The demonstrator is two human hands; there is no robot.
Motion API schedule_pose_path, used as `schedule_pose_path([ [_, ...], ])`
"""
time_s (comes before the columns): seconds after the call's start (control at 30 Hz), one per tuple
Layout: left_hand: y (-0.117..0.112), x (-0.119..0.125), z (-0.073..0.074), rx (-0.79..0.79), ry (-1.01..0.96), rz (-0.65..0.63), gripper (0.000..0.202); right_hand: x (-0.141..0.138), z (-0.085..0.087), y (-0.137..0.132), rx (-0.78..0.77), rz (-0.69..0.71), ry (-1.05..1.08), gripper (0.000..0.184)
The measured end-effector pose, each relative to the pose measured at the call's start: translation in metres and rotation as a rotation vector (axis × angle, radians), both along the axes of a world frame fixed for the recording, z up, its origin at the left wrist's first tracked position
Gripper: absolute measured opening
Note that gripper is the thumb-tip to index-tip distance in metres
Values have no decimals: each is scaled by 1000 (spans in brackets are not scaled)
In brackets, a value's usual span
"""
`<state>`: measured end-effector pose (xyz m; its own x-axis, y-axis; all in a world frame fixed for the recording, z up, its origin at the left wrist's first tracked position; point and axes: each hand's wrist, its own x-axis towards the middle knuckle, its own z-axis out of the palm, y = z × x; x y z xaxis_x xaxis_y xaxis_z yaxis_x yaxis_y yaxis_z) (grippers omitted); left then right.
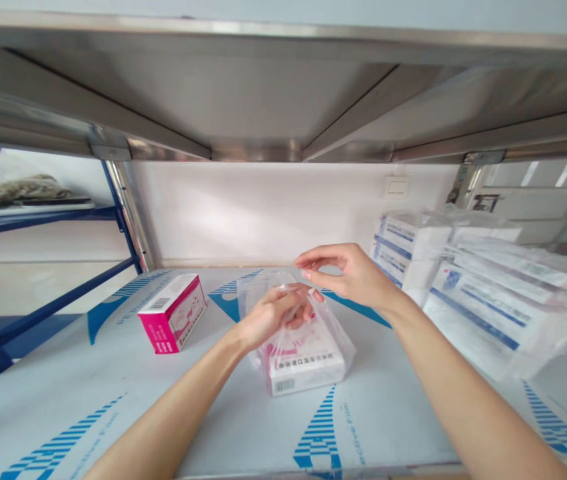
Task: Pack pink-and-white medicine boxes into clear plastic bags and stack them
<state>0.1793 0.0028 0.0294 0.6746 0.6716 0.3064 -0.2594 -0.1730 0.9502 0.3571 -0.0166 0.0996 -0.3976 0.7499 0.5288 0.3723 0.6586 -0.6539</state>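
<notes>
Left hand [276,315] gripping a clear bag [346,343], box [308,370] inside, right hand [356,277] loose and free just above, second box [173,317] leftward on the bench [233,427]

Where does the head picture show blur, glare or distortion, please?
Head view: plastic-wrapped boxes at right look smeared; head view: pale glints streak the clear bag; head view: soft reflections on the overhead shelf, with apparent wide-angle stretching toward the picture's edges.

pink-white boxes [173,317]: 2 | clear bags [337,333]: at least 3 | switch plate [396,187]: 1
</notes>
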Motion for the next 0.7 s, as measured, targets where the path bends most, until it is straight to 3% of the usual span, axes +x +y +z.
schedule_pose_path([
  [0.1,0,-1,0,-27,-52,-9,43,13,-20,7,-7,-28,42,17],
  [0.27,-4,3,-3,77,94,178,57,18,-47,11,105,-143,2,15],
  [0.4,-4,7,-5,8,24,167,46,13,-49,3,254,-190,-157,15],
  [0.5,-1,6,-5,-133,-115,136,35,10,-45,-5,329,-162,-92,16],
  [0.6,2,0,-2,-169,-141,90,29,6,-44,-11,274,-50,-71,14],
  [0.7,3,-9,1,-19,-39,118,19,4,-52,-8,116,43,-27,11],
])
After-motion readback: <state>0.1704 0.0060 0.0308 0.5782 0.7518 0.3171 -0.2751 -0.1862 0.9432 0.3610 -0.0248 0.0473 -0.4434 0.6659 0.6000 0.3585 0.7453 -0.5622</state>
